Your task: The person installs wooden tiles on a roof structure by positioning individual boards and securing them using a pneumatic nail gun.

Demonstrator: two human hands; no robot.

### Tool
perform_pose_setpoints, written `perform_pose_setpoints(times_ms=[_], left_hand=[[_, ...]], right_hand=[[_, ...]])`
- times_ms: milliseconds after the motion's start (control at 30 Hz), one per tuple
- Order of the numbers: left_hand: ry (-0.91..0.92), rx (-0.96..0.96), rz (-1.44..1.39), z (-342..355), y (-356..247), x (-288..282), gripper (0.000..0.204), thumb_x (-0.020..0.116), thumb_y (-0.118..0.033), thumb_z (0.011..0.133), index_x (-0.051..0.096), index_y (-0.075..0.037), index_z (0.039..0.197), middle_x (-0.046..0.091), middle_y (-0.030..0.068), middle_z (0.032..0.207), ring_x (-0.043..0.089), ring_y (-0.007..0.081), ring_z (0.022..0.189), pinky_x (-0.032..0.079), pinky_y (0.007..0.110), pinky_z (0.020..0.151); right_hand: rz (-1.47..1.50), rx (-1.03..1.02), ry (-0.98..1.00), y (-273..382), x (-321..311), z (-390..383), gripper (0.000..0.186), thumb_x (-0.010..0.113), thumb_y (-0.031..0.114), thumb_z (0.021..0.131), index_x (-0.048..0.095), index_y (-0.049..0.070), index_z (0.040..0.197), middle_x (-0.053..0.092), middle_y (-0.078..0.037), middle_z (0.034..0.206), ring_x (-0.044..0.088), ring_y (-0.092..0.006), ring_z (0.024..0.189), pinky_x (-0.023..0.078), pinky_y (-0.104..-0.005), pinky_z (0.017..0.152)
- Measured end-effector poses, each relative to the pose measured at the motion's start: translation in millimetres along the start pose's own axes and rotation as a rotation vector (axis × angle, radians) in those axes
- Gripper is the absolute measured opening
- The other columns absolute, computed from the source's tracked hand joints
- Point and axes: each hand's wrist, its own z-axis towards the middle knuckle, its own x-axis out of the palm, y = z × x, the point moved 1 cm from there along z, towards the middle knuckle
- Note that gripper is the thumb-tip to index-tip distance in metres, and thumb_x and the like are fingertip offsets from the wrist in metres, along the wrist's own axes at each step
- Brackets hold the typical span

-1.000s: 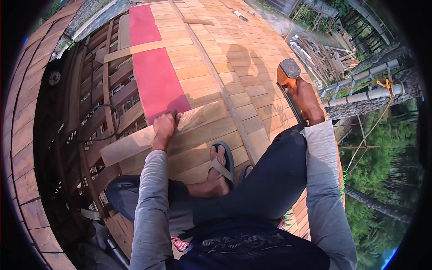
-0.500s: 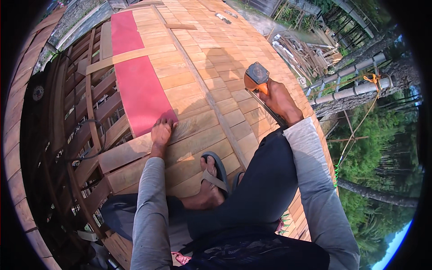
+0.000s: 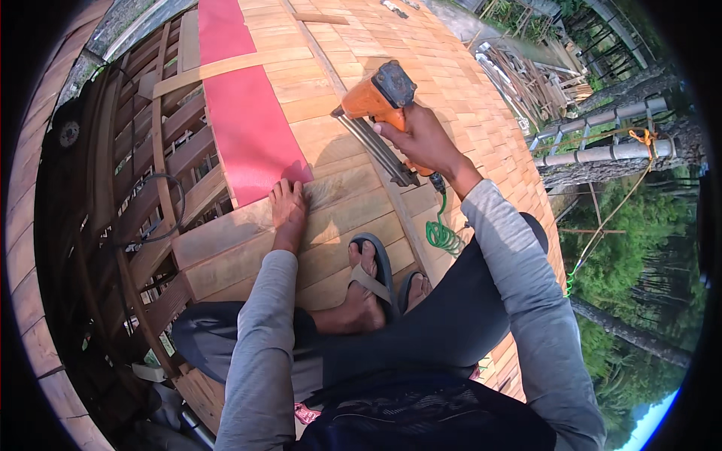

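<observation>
My right hand (image 3: 434, 141) is wrapped round the handle of an orange and black nail gun (image 3: 370, 104), raised over the wooden shingles (image 3: 331, 146). A long grey magazine slants down from its nose, and a green coiled hose (image 3: 444, 234) hangs from the handle's end. On the left, my left hand (image 3: 289, 207) rests with fingers stretched on the upper edge of a wooden shingle, at the lower end of a red sheet (image 3: 248, 128). Nothing shows in that hand, and its fingertips touch the red sheet's edge.
Open roof battens (image 3: 180, 169) with gaps lie left of the red sheet, and a black cable (image 3: 180, 192) loops there. A narrow wooden strip (image 3: 320, 56) runs up the shingles. One sandalled foot (image 3: 365, 289) stands on them. Beyond the right edge are a ladder (image 3: 602, 154) and trees.
My right hand has brought the nail gun leftward and up, nearer the red sheet, and its green hose now shows. The left hand stays at the sheet's lower end; the whole view has shifted slightly.
</observation>
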Motion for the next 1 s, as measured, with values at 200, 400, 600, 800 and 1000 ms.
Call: perform_pose_setpoints(times_ms=[200,400,600,800,1000], left_hand=[[0.005,-0.029,0.029,2.8,-5.1,-2.6,0.036,0.073,-0.036,0.095,0.065,-0.007,0.117,0.056,0.0146,0.121,0.051,0.0356,0.122,0.041,0.05,0.104],[0.026,-0.042,-0.044,1.1,-1.3,-9.3,0.038,0.072,-0.033,0.094,0.063,-0.004,0.117,0.056,0.0178,0.125,0.05,0.0388,0.124,0.038,0.053,0.105],[-0.027,-0.016,-0.004,-1.6,-1.9,-7.9,0.033,0.072,-0.033,0.095,0.064,-0.008,0.114,0.056,0.0143,0.118,0.052,0.0347,0.119,0.04,0.049,0.102],[-0.054,0.037,-0.001,-4.1,-8.7,2.0,0.023,0.063,-0.025,0.098,0.064,-0.008,0.113,0.056,0.0146,0.117,0.052,0.035,0.118,0.04,0.049,0.102],[-0.04,0.027,-0.006,0.7,10.3,2.0,0.021,0.057,-0.015,0.097,0.066,-0.008,0.115,0.055,0.0143,0.119,0.053,0.0344,0.118,0.043,0.048,0.102]], right_hand=[[0.157,0.121,0.091,-59.5,108.0,-39.8,0.046,0.077,0.027,0.095,0.064,-0.002,0.129,0.075,-0.025,0.113,0.073,-0.0382,0.105,0.056,-0.0458,0.093],[0.034,0.149,0.371,-75.0,124.4,-67.9,0.049,0.075,0.023,0.092,0.059,0.002,0.133,0.073,-0.029,0.116,0.068,-0.0492,0.111,0.054,-0.0526,0.096],[0.061,0.119,0.403,-70.0,136.8,-62.7,0.047,0.073,0.023,0.092,0.058,0.001,0.131,0.073,-0.03,0.114,0.068,-0.0505,0.11,0.054,-0.0546,0.096],[-0.034,0.14,0.435,-77.5,148.0,-69.2,0.045,0.069,0.022,0.092,0.058,-0.001,0.13,0.073,-0.032,0.111,0.068,-0.0515,0.108,0.054,-0.0548,0.093],[0.041,0.064,0.347,-70.8,148.8,-51.6,0.044,0.068,0.021,0.092,0.06,0.0,0.13,0.072,-0.032,0.11,0.069,-0.0513,0.107,0.055,-0.0538,0.091]])
